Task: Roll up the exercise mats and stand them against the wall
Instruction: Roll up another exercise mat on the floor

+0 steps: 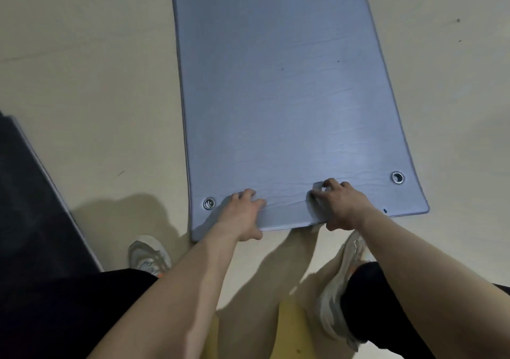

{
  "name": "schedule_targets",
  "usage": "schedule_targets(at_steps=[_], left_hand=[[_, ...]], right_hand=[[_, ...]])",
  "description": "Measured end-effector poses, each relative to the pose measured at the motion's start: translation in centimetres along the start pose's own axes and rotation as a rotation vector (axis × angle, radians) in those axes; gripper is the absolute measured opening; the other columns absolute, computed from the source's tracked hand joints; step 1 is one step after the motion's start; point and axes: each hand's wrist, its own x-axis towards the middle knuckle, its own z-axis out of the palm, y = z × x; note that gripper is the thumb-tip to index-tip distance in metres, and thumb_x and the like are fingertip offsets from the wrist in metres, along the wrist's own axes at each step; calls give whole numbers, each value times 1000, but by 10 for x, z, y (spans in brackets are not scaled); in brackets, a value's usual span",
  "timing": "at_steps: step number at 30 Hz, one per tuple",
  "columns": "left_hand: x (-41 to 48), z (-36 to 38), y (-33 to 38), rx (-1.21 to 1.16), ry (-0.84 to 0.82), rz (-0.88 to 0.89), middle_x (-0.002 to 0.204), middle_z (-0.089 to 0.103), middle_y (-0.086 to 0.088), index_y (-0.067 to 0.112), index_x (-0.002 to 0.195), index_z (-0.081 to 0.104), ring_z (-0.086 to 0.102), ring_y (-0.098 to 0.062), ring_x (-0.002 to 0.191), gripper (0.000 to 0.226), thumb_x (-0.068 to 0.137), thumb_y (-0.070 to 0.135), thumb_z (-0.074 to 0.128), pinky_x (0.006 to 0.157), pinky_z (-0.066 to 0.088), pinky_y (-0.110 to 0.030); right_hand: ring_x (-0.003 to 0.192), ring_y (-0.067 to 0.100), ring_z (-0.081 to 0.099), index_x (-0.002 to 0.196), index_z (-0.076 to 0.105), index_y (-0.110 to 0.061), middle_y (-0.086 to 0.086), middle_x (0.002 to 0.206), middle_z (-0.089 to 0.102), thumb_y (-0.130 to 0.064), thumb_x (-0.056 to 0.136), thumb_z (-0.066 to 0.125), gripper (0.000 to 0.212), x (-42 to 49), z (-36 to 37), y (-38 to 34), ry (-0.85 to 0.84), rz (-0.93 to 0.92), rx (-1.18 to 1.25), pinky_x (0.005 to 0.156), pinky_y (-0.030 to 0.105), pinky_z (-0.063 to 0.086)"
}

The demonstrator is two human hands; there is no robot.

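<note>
Pale beige floor (82,82) fills the view, scuffed with a few small dark marks. On it lies a blue-grey exercise mat (276,82), flat and unrolled, running away from the person and out past the top of the frame. Its surface shows fine creases across the width. Its near short edge sits just in front of the person's feet, and a metal eyelet is set in each near corner, the left eyelet (209,203) and the right eyelet (397,177).

Both hands are on that near edge, between the two eyelets. The left hand (242,212) holds the edge just beside the left eyelet, its fingers spread over the top of the mat and its thumb down at the rim. The right hand (342,207) grips the edge near its middle with curled fingers, and a small fold (317,191) of mat is bunched up under its fingertips. Both forearms are bare.

Below the hands are two pale sports shoes, the left shoe (149,253) on the floor near the mat's left corner and the right shoe (336,298) nearer the camera, with black clothing above both. A dark slab (27,207) with a light edge lies on the floor at the far left, apart from the mat. A yellow patch (292,331) shows on the floor at the bottom, between the arms.
</note>
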Motion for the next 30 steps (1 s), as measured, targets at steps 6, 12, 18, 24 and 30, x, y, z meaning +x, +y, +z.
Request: schedule_targets(at_steps=[6, 12, 18, 24, 30], left_hand=[[-17, -55, -21, -649, 73, -93, 89, 75, 4, 28, 86, 75, 73, -22, 86, 10, 81, 22, 81, 80, 61, -36], [-6, -57, 6, 5, 818, -95, 106, 61, -4, 22, 103, 70, 55, -28, 96, 20, 88, 9, 69, 75, 39, -35], [27, -12, -4, 74, 801, -51, 121, 63, -9, 14, 121, 68, 59, -33, 107, 54, 74, 36, 84, 89, 51, -44], [50, 2, -14, 79, 528, -50, 131, 58, -6, 15, 136, 55, 54, -29, 117, 78, 72, 49, 85, 102, 44, -39], [31, -19, -26, 4, 414, 0, 129, 62, -5, 16, 137, 52, 57, -27, 118, 58, 97, 58, 53, 98, 42, -38]], right_hand=[[112, 21, 63, 129, 66, -34, -8, 129, 67, -43, 88, 75, 43, -25, -81, 18, 132, 8, 186, 88, 34, 50], [86, 39, 60, 91, 71, -9, 15, 95, 64, -23, 87, 81, 18, -2, -69, 11, 806, 132, -19, 72, 42, 41], [108, 37, 59, 110, 70, -8, 11, 116, 67, -39, 90, 70, 37, 33, -24, 11, 817, 88, 124, 90, 45, 51], [150, 31, 31, 155, 40, -16, 2, 157, 44, -17, 88, 69, 73, 58, 11, 27, 544, 32, -13, 123, 55, 19], [123, 25, 60, 134, 57, -27, -2, 130, 65, -63, 94, 57, 53, 46, -15, 29, 410, -19, 16, 110, 43, 34]])
